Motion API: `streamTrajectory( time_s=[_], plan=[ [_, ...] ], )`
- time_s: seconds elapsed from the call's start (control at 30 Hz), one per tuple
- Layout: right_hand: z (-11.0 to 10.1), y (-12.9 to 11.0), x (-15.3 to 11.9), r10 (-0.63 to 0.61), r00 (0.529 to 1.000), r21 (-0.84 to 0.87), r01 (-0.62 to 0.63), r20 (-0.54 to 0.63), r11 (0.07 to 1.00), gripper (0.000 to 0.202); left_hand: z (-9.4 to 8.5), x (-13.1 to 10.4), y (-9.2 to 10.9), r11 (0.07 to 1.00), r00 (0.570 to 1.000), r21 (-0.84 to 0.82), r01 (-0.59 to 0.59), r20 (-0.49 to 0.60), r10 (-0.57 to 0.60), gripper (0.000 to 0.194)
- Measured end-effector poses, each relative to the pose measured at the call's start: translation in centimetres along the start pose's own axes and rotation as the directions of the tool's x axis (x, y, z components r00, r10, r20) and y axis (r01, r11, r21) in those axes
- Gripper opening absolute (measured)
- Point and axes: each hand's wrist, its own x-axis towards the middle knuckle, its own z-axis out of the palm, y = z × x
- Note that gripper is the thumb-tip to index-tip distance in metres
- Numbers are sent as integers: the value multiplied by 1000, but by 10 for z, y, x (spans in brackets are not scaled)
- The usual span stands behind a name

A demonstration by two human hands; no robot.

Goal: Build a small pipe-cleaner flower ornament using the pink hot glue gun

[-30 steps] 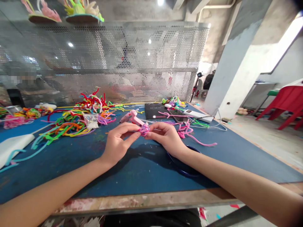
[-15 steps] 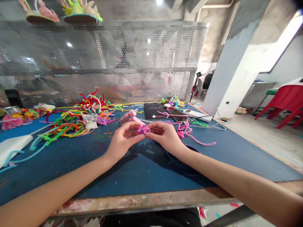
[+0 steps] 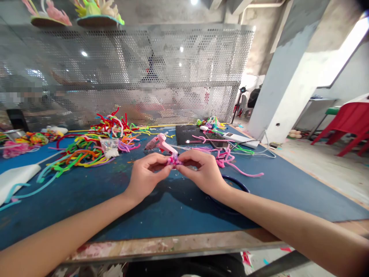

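Note:
A small fuzzy pink-and-purple bundle of pipe cleaner (image 3: 174, 160) is pinched between both hands, just above the blue tabletop. My left hand (image 3: 146, 175) grips its left side with thumb and fingers. On the opposite side, my right hand (image 3: 204, 171) holds it the same way. Fingers cover much of the bundle, so its full shape is hidden. Right behind it lies a pink glue gun (image 3: 162, 142). Under my right forearm is a dark blue ring-shaped item (image 3: 235, 184), partly covered.
Piles of coloured pipe cleaners (image 3: 77, 150) and a clear bag of small pieces (image 3: 110, 147) lie to the left. Pink pipe cleaners (image 3: 227, 158), a phone (image 3: 217, 141), a black flat box (image 3: 187, 135) and a white power strip (image 3: 241, 140) with cable lie behind and right.
The bundle has been turned in my fingers and shows less of its face. My fingers have shifted on it, and my right wrist uncovers more of the blue ring.

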Motion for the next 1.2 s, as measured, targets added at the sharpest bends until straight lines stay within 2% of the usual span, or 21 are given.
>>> streamTrajectory(
  time_s=[0.13, 0.33, 0.5, 0.6, 0.73, 0.83, 0.97, 1.07, 1.13, 1.2],
  plan=[
    [-2, 2, 1, -136, 990, -50, 137, 21, 989, 6, -1, 0, -5, 994, 994, 1, -105, 10, 105, 8],
    [-4, 1, 2, -249, 969, -108, 248, 5, 963, 9, -3, -1, -4, 990, 990, -40, -135, 30, 136, 21],
    [-3, -4, 0, -409, 911, -166, 398, -41, 902, 13, -4, -5, 2, 979, 979, -8, -203, -15, 203, 18],
    [-4, -7, 0, -465, 884, -154, 452, -60, 879, 15, -5, -5, 6, 966, 966, 22, -257, -21, 258, 14],
    [-4, -10, -3, -549, 834, -159, 536, -55, 829, 19, -5, -5, 9, 933, 934, 42, -358, 5, 359, 17],
    [-4, -10, -6, -580, 815, -190, 567, -18, 802, 19, -6, -6, 9, 923, 924, 50, -381, 38, 380, 19],
    [-2, -7, -7, -586, 810, -223, 575, 16, 787, 17, -8, -8, 8, 938, 938, 57, -342, 82, 337, 17],
    [-4, -7, -4, -562, 827, -203, 553, 13, 808, 15, -8, -5, 8, 968, 965, -22, -249, 82, 250, 14],
    [-8, -10, 1, -486, 874, -124, 484, 20, 866, 12, -7, -1, 8, 979, 987, -163, -120, 84, 134, 13],
    [-13, -14, 6, -351, 936, -1, 351, 25, 936, 12, -5, 3, 9, 938, 993, -343, 48, 120, -7, 20]
  ],
)
